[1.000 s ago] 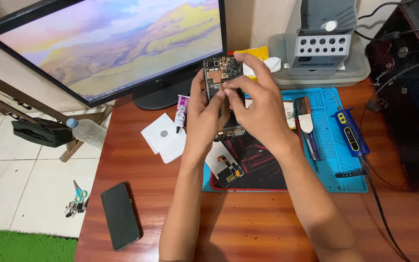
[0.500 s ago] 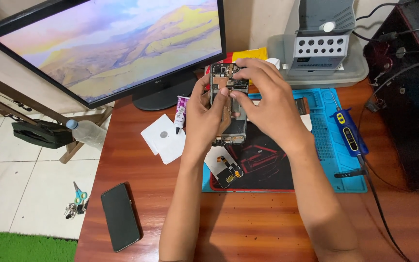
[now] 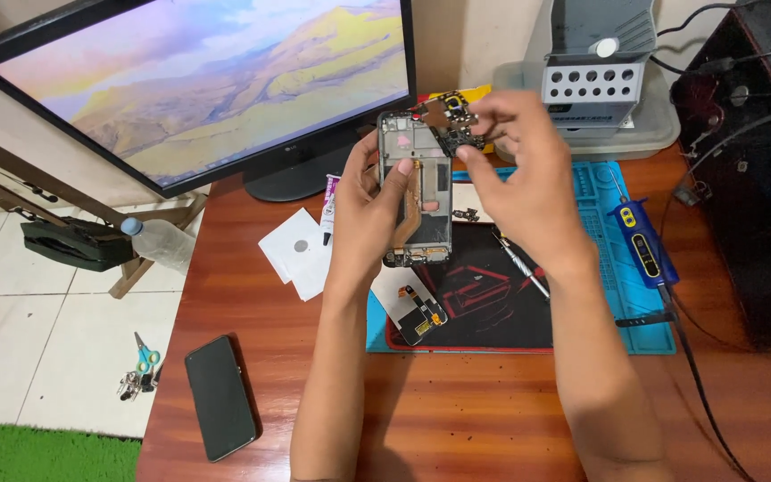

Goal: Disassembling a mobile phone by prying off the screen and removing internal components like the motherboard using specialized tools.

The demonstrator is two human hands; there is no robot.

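**Opened phone frame and circuit board held above the surface**

Your left hand (image 3: 369, 210) is clamped around the opened black rectangular phone frame (image 3: 418, 189), thumb pressed on its inner face, holding it upright above the reddish wooden surface (image 3: 457, 419). Your right hand (image 3: 519, 174) pinches the small dark circuit board (image 3: 453, 125) between its fingertips at the frame's top right corner. Directly below both hands lies a black work pad (image 3: 484, 308) on a blue silicone mat (image 3: 604, 241). A black smartphone (image 3: 219, 396) lies well to the lower left of your left hand.
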